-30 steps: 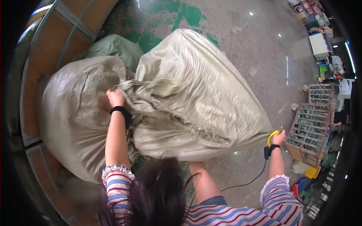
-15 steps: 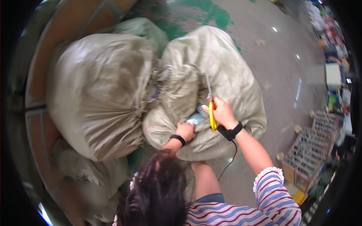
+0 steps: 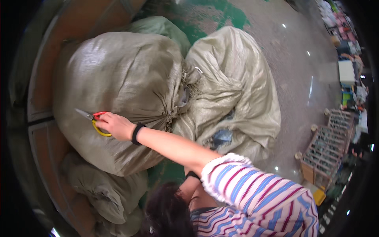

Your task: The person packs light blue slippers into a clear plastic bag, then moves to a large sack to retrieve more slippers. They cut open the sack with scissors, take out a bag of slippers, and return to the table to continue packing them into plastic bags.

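My right hand (image 3: 117, 126) is closed around the handles of scissors (image 3: 94, 120) with red and yellow grips. They are over the large beige woven sack (image 3: 122, 67) on the left, blades pointing left; I cannot tell whether they touch it. A black band (image 3: 193, 174) marks my left wrist, low in the middle; the left hand itself is hidden behind my right forearm. Beyond that arm, a second beige sack (image 3: 241, 83) slumps with loose folds. Blue-grey material (image 3: 222, 137) shows through an opening in its near side. Gathered, frayed cloth lies between both sacks.
A pale green sack (image 3: 164, 29) stands behind the left one, and a smaller sack (image 3: 114, 185) lies nearer at lower left. Brown panels (image 3: 39, 93) line the left side. A slatted cart (image 3: 325, 148) stands at right, with mixed goods (image 3: 345, 33) beyond.
My right hand has swung left with the scissors, from the right sack to over the left one. My left hand has drawn back from the right sack, whose bunched top has fallen flatter.
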A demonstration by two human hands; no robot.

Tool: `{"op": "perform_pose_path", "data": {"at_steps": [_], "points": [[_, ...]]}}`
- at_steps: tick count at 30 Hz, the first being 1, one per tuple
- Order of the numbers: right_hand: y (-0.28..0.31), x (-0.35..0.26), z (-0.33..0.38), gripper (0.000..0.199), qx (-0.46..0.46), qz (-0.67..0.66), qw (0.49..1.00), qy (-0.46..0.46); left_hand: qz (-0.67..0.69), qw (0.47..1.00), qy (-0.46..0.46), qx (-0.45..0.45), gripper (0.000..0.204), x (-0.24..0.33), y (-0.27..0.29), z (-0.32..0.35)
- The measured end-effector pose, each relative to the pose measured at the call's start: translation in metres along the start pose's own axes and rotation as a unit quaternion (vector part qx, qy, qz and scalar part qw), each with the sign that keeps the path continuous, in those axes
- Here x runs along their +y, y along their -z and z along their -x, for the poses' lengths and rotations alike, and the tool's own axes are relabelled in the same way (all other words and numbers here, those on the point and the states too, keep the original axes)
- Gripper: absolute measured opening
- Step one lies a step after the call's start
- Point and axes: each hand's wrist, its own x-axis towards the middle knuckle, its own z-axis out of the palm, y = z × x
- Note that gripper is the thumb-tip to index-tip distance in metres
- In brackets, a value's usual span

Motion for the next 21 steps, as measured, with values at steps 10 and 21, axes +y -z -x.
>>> {"op": "perform_pose_path", "data": {"at_steps": [10,21], "points": [[0.386,-0.008,0.378,0.035,-0.309,0.524,0.654,-0.449,-0.122,0.958,0.127,0.225,0.015,-0.047,0.179,-0.082],[0.469,-0.156,0.543,0.032,-0.621,0.459,0.474,-0.423,-0.019,0.977,-0.127,0.169,0.023,0.059,0.089,-0.189]]}}
